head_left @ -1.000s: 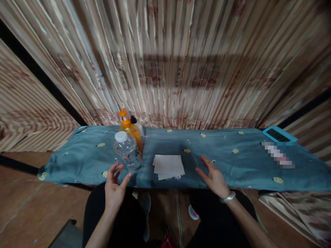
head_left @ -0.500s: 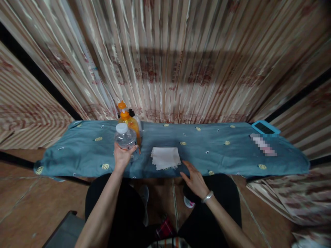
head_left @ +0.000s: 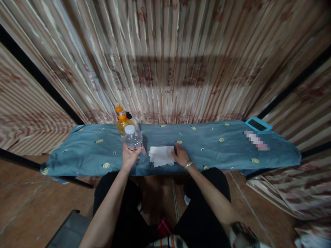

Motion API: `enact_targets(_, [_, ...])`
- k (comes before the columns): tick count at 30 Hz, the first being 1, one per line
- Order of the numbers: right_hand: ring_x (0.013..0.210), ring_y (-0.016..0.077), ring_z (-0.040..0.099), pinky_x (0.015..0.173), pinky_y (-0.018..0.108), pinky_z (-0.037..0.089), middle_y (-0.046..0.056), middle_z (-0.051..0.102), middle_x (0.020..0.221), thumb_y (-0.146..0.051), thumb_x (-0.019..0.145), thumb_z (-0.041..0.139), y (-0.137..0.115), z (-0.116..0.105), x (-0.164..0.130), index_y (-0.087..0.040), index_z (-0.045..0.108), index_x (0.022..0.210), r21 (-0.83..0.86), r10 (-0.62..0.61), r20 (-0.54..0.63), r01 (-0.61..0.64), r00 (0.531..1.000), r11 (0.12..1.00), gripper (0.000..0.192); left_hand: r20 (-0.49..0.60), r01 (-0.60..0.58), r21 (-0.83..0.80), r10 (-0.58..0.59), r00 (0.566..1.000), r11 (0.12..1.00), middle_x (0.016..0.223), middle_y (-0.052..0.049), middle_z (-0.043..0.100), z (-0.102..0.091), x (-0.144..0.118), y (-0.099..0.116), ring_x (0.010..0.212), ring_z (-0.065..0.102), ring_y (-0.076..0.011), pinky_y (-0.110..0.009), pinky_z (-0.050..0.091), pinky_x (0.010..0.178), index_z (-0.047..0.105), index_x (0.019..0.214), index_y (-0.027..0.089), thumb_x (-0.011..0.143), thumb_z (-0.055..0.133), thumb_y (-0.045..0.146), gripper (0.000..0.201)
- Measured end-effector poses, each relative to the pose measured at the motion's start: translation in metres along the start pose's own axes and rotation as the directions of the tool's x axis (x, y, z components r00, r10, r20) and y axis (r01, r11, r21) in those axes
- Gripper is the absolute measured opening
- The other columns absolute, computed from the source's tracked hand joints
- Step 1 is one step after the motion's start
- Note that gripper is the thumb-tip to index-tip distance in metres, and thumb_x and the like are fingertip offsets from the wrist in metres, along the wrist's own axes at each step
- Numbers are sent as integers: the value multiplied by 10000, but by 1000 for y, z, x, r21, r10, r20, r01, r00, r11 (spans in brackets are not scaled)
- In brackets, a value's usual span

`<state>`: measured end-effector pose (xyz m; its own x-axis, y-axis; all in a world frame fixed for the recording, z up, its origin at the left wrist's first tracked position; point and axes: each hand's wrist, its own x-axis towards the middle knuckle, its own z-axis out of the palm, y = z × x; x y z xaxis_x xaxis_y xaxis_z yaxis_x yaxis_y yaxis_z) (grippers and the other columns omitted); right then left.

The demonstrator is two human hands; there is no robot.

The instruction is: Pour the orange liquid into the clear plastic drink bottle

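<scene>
My left hand (head_left: pixel 130 157) is wrapped around a clear plastic bottle (head_left: pixel 133 138) with a white cap, upright near the front left of the cloth-covered table. Right behind it stands a pump bottle (head_left: pixel 122 124) with orange liquid and an orange top. Partly hidden beside that is another clear bottle with a black top (head_left: pixel 128 115). A folded white cloth (head_left: pixel 161 155) with scalloped edges lies flat in front of me. At its right edge, my right hand (head_left: pixel 181 156) takes hold of the cloth, thumb on top; the fingertips are partly hidden.
A blue-green cover with pineapple prints (head_left: pixel 222 151) spreads over the table (head_left: pixel 85 148). At the far right lie a blue-framed device with a dark screen (head_left: pixel 258 124) and a blurred-out item (head_left: pixel 256 140). Striped curtains (head_left: pixel 165 86) hang behind, with dark poles on both sides.
My right hand has moved left from beside the white cloth onto its right edge. My left hand has shifted the clear bottle slightly right. The view has turned a little.
</scene>
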<state>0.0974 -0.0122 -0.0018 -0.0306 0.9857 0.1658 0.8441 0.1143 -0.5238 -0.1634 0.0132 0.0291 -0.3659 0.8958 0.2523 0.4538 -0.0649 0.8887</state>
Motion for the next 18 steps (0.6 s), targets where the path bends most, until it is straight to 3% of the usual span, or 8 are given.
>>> enact_targets(3, [1044, 235, 627, 857, 450, 525, 79, 589, 1254, -284, 915, 596, -11, 13, 25, -183, 553, 1221, -34, 25, 24, -24, 999, 999, 325, 18, 18, 31, -18, 1000, 999, 864, -34, 661, -3, -2, 1, 787, 650, -192, -353, 529, 781, 510, 1095, 160, 518, 800, 406, 691])
enact_targets(6, [998, 218, 644, 831, 427, 539, 74, 612, 1213, -286, 920, 589, -14, 16, 31, -182, 563, 1203, -65, 33, 40, -31, 999, 997, 302, 31, 34, 75, -37, 999, 997, 889, -48, 664, -5, -4, 1, 779, 654, -200, -331, 526, 734, 477, 1163, 160, 534, 794, 436, 757])
enact_targets(11, [1012, 223, 639, 841, 435, 534, 77, 607, 1222, -283, 917, 594, -35, -8, 25, -179, 564, 1202, -155, -43, -17, 40, 999, 987, 305, 55, 56, 76, -60, 997, 996, 912, -64, 671, -4, -3, -4, 778, 662, -227, -341, 524, 696, 447, 1196, 169, 534, 799, 434, 795])
enact_targets(14, [991, 211, 648, 835, 423, 537, 71, 625, 1192, -283, 929, 576, -83, -36, 29, -181, 576, 1183, -200, -187, -48, 174, 981, 964, 273, 63, 60, 27, -62, 996, 998, 990, -85, 670, -3, -2, -7, 858, 670, -241, -348, 528, 734, 445, 1177, 185, 539, 803, 412, 766])
enact_targets(18, [916, 196, 674, 808, 400, 529, 47, 689, 1012, -409, 944, 519, -173, -63, 49, -165, 580, 1166, -261, -434, 14, 422, 901, 868, 335, 77, 54, -83, -47, 996, 995, 1002, -72, 673, -6, -2, -9, 895, 672, -242, -348, 531, 764, 438, 1187, 204, 537, 806, 395, 771])
